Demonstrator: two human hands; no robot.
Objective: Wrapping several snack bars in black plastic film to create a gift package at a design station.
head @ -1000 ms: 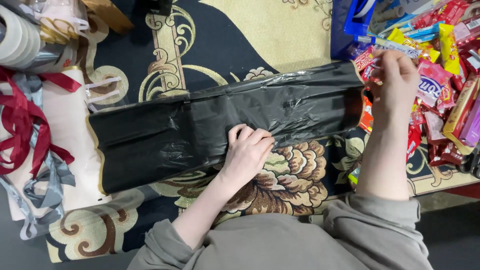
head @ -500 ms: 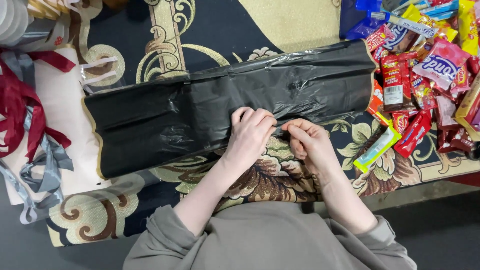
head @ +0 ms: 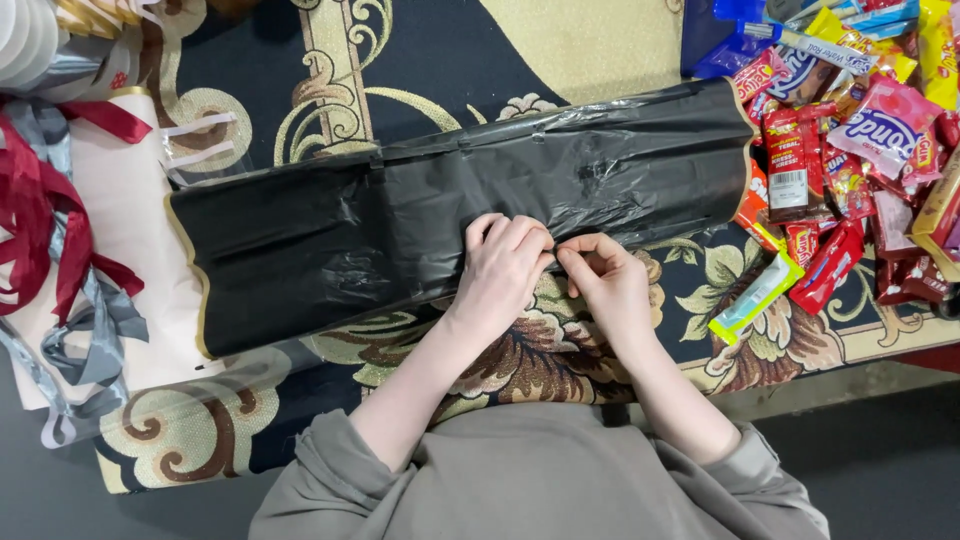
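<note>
A long black plastic wrapping sheet (head: 330, 240) with a thin gold edge lies across a dark patterned rug (head: 420, 50). My left hand (head: 505, 265) rests on the sheet's near edge, fingers curled over it. My right hand (head: 605, 275) sits right beside it, thumb and fingertips pinching the same edge where the two hands meet. A small piece may be between the fingers, but it is too small to tell.
Several wrapped candy bars and snack packets (head: 860, 130) are heaped at the right. A green-and-white packet (head: 755, 298) lies loose near the sheet. Red and grey ribbons (head: 50, 230) lie on pale paper at the left, with tape rolls (head: 25, 35) at the top left.
My right hand left the candy heap at the right and came to the sheet's near edge next to my left hand. The left hand stayed in place.
</note>
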